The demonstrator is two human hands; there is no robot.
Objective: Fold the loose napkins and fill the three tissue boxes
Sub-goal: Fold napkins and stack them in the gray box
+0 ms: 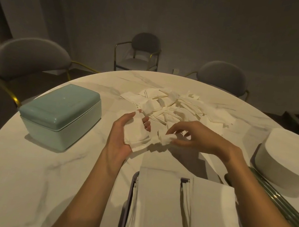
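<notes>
— What's nearest?
— Folded napkins (pixel 158 207) in an open box (pixel 125 206). Beyond, the left hand (pixel 122 134) cradles a napkin (pixel 137 136), fingers curled; the right hand (pixel 189 136) pinches its twisted end. The loose pile (pixel 172 107) lies farthest.
— Risks? Writing?
— Thin paper could tear if tugged. No readable labels.

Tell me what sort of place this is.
Probably a dining room, perhaps in a restaurant: a round white marble-look table, grey round-backed chairs with gold-coloured metal frames around it, and a heap of loose white paper napkins lying ready to fold.
</notes>
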